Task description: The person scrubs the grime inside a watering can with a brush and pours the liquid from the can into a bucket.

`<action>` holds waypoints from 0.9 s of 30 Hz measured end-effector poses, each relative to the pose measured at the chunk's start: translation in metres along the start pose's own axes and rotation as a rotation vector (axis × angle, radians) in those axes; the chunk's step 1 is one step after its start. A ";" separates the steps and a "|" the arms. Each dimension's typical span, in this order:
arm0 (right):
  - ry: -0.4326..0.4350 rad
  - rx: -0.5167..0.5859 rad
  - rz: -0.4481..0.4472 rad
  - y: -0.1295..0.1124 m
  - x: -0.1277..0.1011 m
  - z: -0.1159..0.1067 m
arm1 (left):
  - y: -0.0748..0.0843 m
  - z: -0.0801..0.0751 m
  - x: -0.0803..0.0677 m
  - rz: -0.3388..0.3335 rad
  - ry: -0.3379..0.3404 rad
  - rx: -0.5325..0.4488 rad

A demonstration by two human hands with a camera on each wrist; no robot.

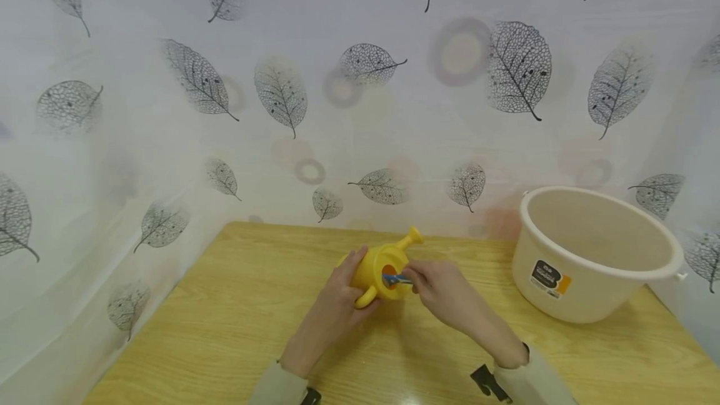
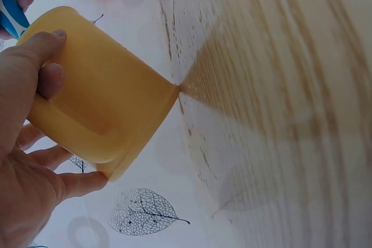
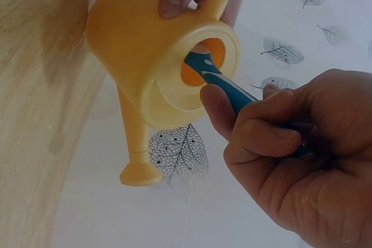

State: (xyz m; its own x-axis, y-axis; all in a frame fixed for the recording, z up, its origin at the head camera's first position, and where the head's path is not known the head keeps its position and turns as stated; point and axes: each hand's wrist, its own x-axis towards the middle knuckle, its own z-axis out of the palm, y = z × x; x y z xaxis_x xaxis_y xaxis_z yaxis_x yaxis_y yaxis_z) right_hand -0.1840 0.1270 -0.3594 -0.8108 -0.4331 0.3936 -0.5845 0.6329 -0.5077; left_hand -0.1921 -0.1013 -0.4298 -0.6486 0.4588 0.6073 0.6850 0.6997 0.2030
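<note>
Holding a tilted yellow watering can (image 1: pixel 369 267) with my left fingers (image 1: pixel 354 260), I pinch a blue tool (image 1: pixel 398 279) in my right fingers (image 1: pixel 417 269), head view. The left-wrist view crops the tool; the can's base edge meets the grained surface (image 2: pixel 279 56). The right-wrist view hides its tip inside the smooth, round-rimmed can (plastic, by its sheen).

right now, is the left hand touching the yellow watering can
Touching. The left wrist view shows the left hand gripping the yellow watering can, its fingers against the side wall with no gap between.
</note>
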 end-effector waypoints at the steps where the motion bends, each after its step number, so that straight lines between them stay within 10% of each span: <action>1: -0.003 0.005 0.008 0.000 0.000 -0.001 | 0.000 0.000 0.000 -0.001 -0.003 -0.003; 27: 0.005 -0.018 0.038 -0.006 -0.003 -0.019 | 0.000 -0.003 0.001 -0.109 -0.089 -0.059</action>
State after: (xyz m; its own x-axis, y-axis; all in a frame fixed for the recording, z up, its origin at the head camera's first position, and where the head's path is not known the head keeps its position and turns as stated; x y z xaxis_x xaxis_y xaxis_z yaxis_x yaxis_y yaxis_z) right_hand -0.1772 0.1365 -0.3431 -0.8323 -0.4054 0.3780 -0.5526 0.6605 -0.5083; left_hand -0.1919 -0.1019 -0.4268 -0.7455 0.4300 0.5093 0.6252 0.7160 0.3106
